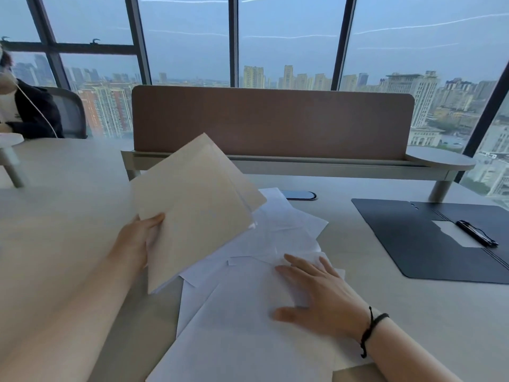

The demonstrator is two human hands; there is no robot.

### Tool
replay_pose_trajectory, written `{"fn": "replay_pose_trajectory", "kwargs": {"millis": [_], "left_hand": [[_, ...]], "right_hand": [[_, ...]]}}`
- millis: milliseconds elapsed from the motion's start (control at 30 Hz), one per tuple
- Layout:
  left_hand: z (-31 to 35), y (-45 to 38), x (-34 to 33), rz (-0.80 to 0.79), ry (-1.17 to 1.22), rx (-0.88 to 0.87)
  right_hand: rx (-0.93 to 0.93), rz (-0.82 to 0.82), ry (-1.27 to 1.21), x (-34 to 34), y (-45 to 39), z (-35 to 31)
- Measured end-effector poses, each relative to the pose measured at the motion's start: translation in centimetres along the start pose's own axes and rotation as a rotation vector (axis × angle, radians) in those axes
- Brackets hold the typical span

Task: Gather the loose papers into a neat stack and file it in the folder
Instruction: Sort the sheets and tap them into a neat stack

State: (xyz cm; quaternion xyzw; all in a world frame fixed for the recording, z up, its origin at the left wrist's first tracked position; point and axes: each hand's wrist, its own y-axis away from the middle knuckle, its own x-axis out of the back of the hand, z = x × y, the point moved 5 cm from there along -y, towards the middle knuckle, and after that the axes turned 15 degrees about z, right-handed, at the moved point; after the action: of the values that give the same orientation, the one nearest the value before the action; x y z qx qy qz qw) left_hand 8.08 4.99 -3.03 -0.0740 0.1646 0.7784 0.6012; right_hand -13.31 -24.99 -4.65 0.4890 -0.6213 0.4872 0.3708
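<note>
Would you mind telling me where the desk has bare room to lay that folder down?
Bare desk lies left of the folder, and a strip runs between the loose papers and the black mat. The middle is crowded with papers under the right hand.

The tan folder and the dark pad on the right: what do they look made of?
The tan folder looks like matte manila card: thin and flat in the left hand. The dark pad seems a leather-like sheet, matte with stitched lines; it could be synthetic.
</note>
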Motion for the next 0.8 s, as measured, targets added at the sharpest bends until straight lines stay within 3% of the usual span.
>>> {"fn": "replay_pose_trajectory", "kwargs": {"millis": [133, 400, 700, 800], "left_hand": [[0.8, -1.4, -3.6, -0.055, -0.027, -0.001], [-3.3, 0.2, -5.2, -0.081, -0.171, 0.131], [-4.7, 5.4, -2.2, -0.152, -0.186, 0.301], [-4.7, 5.9, -0.7, -0.147, -0.134, 0.351]], "right_hand": [[-0.085, 0.045, 0.051, -0.1, -0.1, 0.9], [-0.467, 0.185, 0.093, 0.3, -1.0, 4.7], [-0.453, 0.337, 0.125, 1.6, -1.3, 6.3], [-0.379, 0.282, 0.118, 2.9, 1.3, 5.2]]}}
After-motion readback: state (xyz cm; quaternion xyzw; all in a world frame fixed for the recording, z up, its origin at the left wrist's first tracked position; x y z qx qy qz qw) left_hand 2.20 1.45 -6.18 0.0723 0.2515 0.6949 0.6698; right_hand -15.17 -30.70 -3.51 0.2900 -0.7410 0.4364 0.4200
